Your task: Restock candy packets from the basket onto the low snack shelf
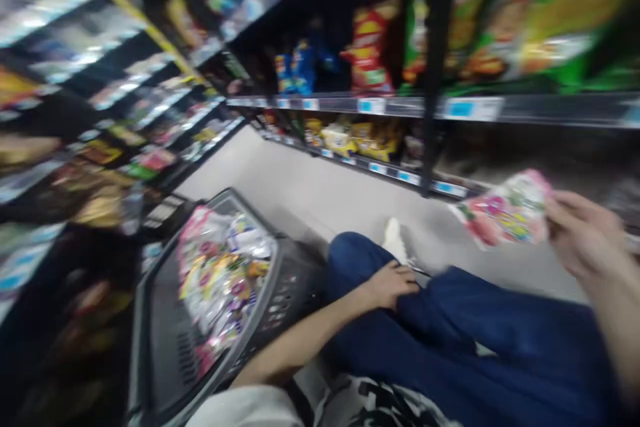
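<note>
My right hand [583,230] grips the edge of a small pink and white snack packet [507,212], held out in front of the lowest shelf at the right. The packet's print is blurred. My left hand [393,285] rests on my knee in blue trousers [370,337], its fingers lying loosely over the cloth with nothing in them. At my left side stands a grey shopping basket [290,263], and inside it lies a heap of shiny packets [220,273] in white, pink, yellow and purple.
Ahead and to the right run dark shelves [320,105] with price labels, carrying a red bag [369,50], blue bags [303,67] and large green bags [565,20]. More stocked shelves [115,90] line the left. A pale floor [290,173] lies between them, with my white shoe [395,240] on it.
</note>
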Available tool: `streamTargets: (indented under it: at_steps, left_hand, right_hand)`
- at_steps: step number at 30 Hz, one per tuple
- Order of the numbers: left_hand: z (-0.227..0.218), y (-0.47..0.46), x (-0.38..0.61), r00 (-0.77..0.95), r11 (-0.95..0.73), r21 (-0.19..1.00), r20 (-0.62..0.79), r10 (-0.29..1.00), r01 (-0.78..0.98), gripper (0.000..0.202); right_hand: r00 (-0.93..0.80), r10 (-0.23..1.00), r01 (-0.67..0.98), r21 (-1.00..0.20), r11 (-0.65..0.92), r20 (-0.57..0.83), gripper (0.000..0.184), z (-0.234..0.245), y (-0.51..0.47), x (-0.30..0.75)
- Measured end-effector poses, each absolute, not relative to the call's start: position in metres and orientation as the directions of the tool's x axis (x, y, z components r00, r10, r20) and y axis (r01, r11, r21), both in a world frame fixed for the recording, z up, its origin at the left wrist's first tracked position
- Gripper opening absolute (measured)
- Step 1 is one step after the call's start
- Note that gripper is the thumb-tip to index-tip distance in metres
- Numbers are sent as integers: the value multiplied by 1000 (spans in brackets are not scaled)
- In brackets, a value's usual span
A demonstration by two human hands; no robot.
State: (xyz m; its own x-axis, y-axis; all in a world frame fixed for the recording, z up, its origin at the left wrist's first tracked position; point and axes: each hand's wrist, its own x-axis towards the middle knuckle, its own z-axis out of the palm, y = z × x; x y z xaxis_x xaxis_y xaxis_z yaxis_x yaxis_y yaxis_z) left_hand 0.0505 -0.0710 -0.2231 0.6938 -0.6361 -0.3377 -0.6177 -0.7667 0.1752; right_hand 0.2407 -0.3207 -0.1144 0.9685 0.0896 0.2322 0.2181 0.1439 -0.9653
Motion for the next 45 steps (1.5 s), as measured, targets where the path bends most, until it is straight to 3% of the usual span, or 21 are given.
streamTargets:
  at_steps: [3, 4, 12, 17, 22, 25, 28, 30, 32, 34, 36, 39, 45]
  left_hand:
    - [-232, -80, 63, 640, -730, 184, -373, -672, -659, 63]
    - [-238, -86, 65, 629, -719, 187, -372, -682, -669, 64]
    - [-281, -164, 60, 533, -654, 256, -410, -741, -712, 61]
    - [-286, -173, 57, 570, -671, 263, -368, -734, -694, 54]
    - [-288, -169, 55, 587, -670, 288, -327, -741, -684, 53]
    - [-288, -170, 56, 630, -689, 393, -288, -721, -609, 50]
    - [-287, -169, 62, 759, -682, 671, -272, -591, -291, 48]
    - [-287, -166, 70, 840, -484, 875, -281, -463, 26, 43]
    - [-287, -162, 79, 902, -123, 961, -275, -332, 248, 47]
    - [-287, -158, 87, 943, 221, 923, -276, -188, 314, 65]
    - [-287, -156, 91, 952, 435, 849, -297, -74, 299, 73]
    - [-283, -155, 91, 938, 530, 796, -345, 0, 293, 65]
    - [-281, -156, 92, 914, 484, 817, -398, 84, 312, 55]
  right_hand:
    - [990, 132, -81, -971, 225, -52, 31, -131, -375, 235]
    - [987, 140, -118, -956, 269, -82, 32, -133, -382, 233]
    - [983, 173, -124, -919, 375, -62, 28, -136, -386, 235]
    - [985, 162, -107, -939, 327, -56, 30, -142, -390, 238]
    - [982, 179, -127, -915, 383, -61, 31, -140, -391, 236]
    - [983, 169, -130, -912, 389, -68, 31, -139, -392, 236]
    - [984, 166, -129, -918, 376, -70, 33, -141, -391, 236]
    - [980, 188, -138, -922, 363, -73, 34, -144, -387, 236]
    - [967, 238, -166, -928, 335, -87, 35, -149, -378, 234]
    - [945, 305, -213, -932, 294, -120, 37, -156, -367, 230]
    - [910, 381, -265, -936, 230, -164, 40, -164, -356, 226]
    - [863, 447, -314, -943, 111, -235, 45, -175, -344, 220]
    - [874, 419, -279, -960, 24, -244, 47, -190, -338, 221]
